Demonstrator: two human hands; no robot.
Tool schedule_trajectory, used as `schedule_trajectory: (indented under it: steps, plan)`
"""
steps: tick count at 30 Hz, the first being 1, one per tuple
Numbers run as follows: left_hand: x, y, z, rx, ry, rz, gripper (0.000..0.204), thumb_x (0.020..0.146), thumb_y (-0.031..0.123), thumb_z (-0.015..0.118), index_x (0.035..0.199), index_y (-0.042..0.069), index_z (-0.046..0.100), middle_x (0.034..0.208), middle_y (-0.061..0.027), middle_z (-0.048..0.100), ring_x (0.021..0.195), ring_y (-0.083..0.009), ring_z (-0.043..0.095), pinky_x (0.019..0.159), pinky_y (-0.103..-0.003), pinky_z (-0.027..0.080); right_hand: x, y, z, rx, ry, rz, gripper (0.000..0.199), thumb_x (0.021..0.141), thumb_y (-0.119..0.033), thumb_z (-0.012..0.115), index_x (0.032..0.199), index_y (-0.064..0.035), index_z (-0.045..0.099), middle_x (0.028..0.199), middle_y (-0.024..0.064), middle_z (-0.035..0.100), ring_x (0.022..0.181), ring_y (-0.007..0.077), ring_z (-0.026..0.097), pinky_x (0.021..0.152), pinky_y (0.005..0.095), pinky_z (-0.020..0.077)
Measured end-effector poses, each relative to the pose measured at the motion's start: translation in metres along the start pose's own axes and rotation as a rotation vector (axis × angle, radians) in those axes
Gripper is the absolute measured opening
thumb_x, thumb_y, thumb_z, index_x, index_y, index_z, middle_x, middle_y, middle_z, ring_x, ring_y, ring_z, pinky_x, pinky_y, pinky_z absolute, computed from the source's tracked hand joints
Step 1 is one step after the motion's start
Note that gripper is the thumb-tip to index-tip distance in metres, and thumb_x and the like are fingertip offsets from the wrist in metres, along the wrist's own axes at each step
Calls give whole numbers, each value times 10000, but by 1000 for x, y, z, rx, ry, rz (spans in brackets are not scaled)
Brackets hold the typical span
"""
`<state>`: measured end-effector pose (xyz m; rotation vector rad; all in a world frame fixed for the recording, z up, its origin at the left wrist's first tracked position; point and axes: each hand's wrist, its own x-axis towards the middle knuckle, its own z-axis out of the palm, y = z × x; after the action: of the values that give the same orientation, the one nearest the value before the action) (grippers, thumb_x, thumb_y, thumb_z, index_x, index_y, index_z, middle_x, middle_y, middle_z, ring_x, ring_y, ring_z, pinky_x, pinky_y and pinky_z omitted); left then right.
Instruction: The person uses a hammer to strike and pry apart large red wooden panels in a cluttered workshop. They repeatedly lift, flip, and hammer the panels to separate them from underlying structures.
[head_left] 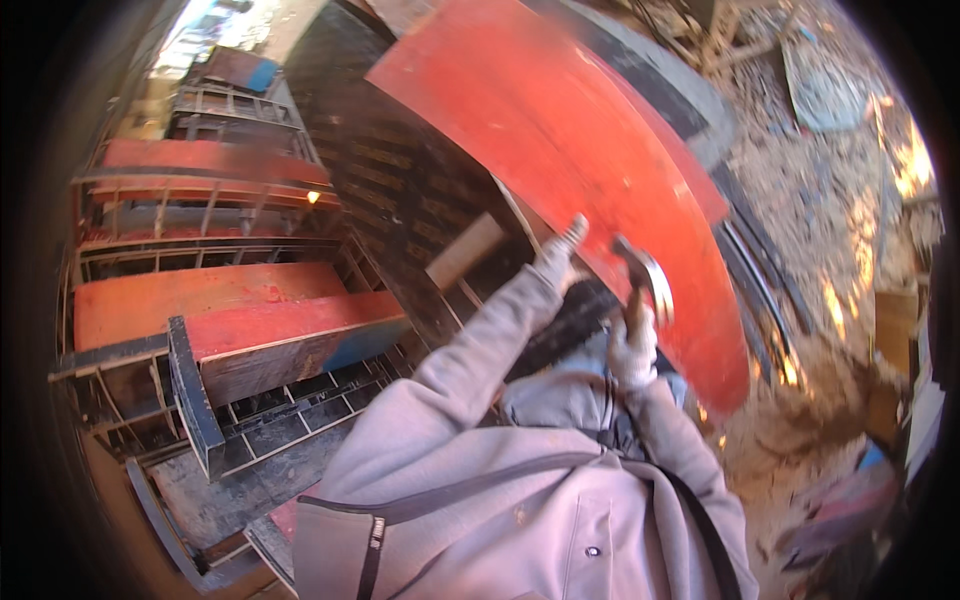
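A large red panel (540, 120) with a curved far edge lies tilted in front of me. My left hand (562, 260), in a pale glove, is at its near edge, one finger or thumb lying over the red face and the rest partly hidden; it appears to grip that edge. In my gloved right hand (633, 350) is a hammer (655, 285), gripped by its handle, with the metal head up over the red surface. Under the panel's near side a dark board (390, 190) shows, with a loose wooden block (466, 251) on it.
To the left stand wooden frames with red panels (200, 305) and black-faced ribs (195, 400). A grey curved sheet (700, 110) lies behind the red panel. Dark bars (765, 290) rest on the littered ground (800, 220) at right, near a clear plastic sheet (825, 85).
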<state>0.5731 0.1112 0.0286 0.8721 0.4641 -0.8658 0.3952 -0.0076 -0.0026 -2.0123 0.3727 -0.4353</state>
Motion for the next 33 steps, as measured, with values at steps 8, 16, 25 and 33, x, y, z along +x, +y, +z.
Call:
schedule_trajectory:
  steps: [8, 16, 25, 33]
  plan:
    - [14, -13, -14, 94, 128, 49, 591, 908, 395, 758, 1373, 99, 544, 1253, -144, 659, 1039, -359, 697, 805, -572, 611, 28, -26, -33, 188, -63, 390, 238, 970, -233, 663, 943, -30, 542, 693, 138, 624, 628, 225, 656, 606, 392, 521]
    - [31, -5, -28, -85, 239, 13, 891, 829, 688, 696, 1441, 78, 477, 1421, -185, 554, 1270, -377, 561, 1027, -594, 465, 68, -52, -90, 320, -50, 412, 193, 1033, -235, 610, 941, -99, 510, 619, -30, 471, 448, 68, 454, 403, 249, 377]
    - [19, 7, -35, 416, 50, -140, 724, 800, 430, 837, 1366, 88, 542, 1325, -123, 619, 1181, -308, 617, 977, -504, 517, 76, -77, -95, 579, -9, 644, 233, 1002, -267, 646, 918, -77, 540, 608, -4, 503, 429, 92, 457, 395, 273, 371]
    - [46, -29, -64, 962, -138, 347, 654, 704, 43, 913, 1281, 54, 605, 1212, -75, 674, 1129, -221, 647, 951, -384, 572, 33, -50, -148, 547, 156, 949, 276, 973, -336, 679, 952, -86, 563, 634, 7, 519, 447, 123, 502, 402, 285, 409]
